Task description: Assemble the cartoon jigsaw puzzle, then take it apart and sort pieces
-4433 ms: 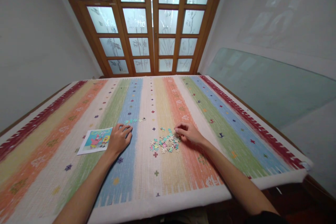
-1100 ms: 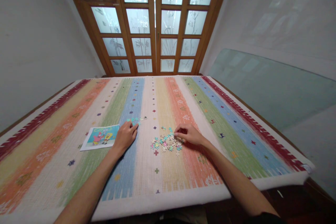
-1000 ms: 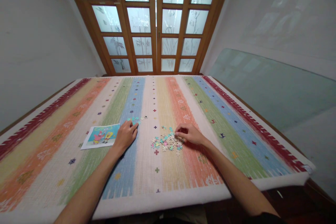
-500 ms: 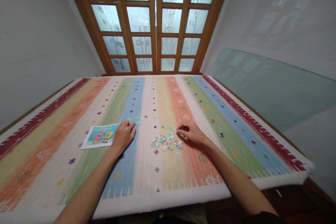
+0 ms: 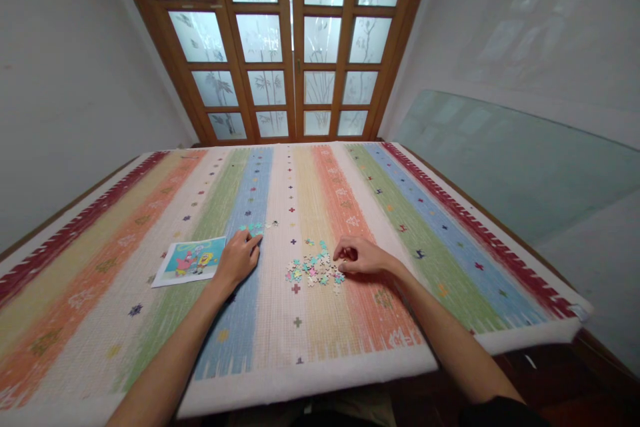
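Small jigsaw puzzle pieces [image 5: 315, 271], mostly teal and pale with some pink and yellow, lie in a loose pile on the striped cloth. At the pile's right edge, my right hand [image 5: 363, 256] has its thumb and forefinger curled into a pinch at a puzzle piece; the tips partly hide it. My left hand [image 5: 242, 256] rests on the blue stripe, fingers stretched forward and holding nothing that shows. Just beyond its fingertips is a row of teal puzzle pieces [image 5: 251, 227], partly covered. A cartoon picture card [image 5: 193, 260] lies left of that hand.
The striped cloth [image 5: 280, 320] covers a wide table whose near edge crosses below my forearms. Wooden doors [image 5: 295, 80] with frosted panes stand beyond the far edge. A pale glass panel [image 5: 500, 160] leans on the right wall.
My right hand has lowered slightly toward the right edge of the pile, its fingers bending more. The left hand stays nearly in place. The view has shifted a little.
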Demonstrator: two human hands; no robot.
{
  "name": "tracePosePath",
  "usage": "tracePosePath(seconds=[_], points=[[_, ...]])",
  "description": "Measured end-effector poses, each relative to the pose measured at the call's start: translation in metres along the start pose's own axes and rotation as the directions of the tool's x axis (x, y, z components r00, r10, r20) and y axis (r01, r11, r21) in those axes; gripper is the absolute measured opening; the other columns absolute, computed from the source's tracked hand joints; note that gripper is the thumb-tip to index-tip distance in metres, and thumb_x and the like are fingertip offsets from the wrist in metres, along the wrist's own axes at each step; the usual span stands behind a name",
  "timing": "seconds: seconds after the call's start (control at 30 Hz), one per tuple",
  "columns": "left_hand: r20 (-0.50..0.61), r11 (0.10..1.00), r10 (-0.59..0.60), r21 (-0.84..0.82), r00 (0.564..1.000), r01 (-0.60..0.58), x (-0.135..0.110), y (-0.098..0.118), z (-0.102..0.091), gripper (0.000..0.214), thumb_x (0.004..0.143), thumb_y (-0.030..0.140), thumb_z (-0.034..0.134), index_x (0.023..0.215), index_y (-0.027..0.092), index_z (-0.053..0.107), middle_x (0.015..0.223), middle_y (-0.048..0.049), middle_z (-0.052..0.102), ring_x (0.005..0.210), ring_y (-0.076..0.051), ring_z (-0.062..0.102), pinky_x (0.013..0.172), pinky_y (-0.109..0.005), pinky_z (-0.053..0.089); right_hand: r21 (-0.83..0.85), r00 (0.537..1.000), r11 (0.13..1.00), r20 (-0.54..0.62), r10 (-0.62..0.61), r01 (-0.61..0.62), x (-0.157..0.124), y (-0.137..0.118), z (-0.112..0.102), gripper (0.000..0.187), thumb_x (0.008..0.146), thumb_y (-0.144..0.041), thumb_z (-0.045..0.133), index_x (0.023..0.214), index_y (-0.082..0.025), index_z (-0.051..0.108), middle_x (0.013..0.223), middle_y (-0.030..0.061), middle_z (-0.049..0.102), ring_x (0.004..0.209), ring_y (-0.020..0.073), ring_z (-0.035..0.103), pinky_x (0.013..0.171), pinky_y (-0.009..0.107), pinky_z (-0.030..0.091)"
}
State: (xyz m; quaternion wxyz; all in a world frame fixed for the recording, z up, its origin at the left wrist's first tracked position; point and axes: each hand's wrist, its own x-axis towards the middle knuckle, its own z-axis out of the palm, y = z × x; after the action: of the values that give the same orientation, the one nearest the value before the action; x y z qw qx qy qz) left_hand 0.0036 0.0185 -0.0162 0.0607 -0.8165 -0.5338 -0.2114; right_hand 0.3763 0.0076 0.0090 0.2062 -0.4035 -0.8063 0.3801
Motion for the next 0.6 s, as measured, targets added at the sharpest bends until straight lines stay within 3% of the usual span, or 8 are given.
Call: tracePosePath(seconds=[0.13,0.3,0.47,0.6], points=[[0.005,1.000,0.002,-0.005,1.000,-0.002,0.001,0.000,-0.003,0.029,0.089,0.016,0.050,0.105,0.020,0.073,0.092,-0.0096,0.062,0.093,-0.028,0.060,0.085,-0.040,0.053,-0.006,1.000,1.000,0.017,-0.017,0.017,0.001,0.001,0.000,0.025,0.073,-0.037,0.082,0.084,-0.016,0.072,0.078,0.0014,0.059,0.068,0.0135,0.051,0.062,0.027,0.040],[-0.005,0.999,0.038,-0.037,0.999,-0.038,0.002,0.008,-0.006,0.028,0.093,0.019,0.049,0.111,0.019,0.071,0.095,-0.0095,0.063,0.094,-0.026,0.060,0.087,-0.040,0.053,-0.029,0.998,0.999,0.058,-0.020,0.022,0.002,0.001,-0.001,0.018,0.074,-0.031,0.080,0.081,-0.017,0.072,0.075,0.0002,0.058,0.066,0.0131,0.050,0.062,0.026,0.039],[-0.019,0.966,0.184,-0.181,0.983,-0.184,0.006,0.034,-0.013,0.028,0.098,0.022,0.047,0.112,0.017,0.070,0.092,-0.0080,0.063,0.088,-0.023,0.060,0.083,-0.037,0.052,-0.012,0.998,1.000,0.068,0.001,0.000,0.000,-0.001,-0.003,0.006,0.078,-0.023,0.070,0.078,-0.016,0.071,0.074,0.0013,0.061,0.064,0.0129,0.051,0.062,0.026,0.040],[-0.019,0.910,0.296,-0.298,0.955,-0.288,0.009,0.062,-0.019,0.029,0.102,0.024,0.046,0.120,0.018,0.067,0.094,-0.0076,0.064,0.087,-0.021,0.061,0.080,-0.035,0.052,0.049,0.998,0.999,0.054,0.012,-0.014,0.001,0.000,-0.002,0.017,0.085,-0.032,0.068,0.077,-0.017,0.069,0.070,0.0016,0.061,0.063,0.0132,0.053,0.062,0.027,0.041]])
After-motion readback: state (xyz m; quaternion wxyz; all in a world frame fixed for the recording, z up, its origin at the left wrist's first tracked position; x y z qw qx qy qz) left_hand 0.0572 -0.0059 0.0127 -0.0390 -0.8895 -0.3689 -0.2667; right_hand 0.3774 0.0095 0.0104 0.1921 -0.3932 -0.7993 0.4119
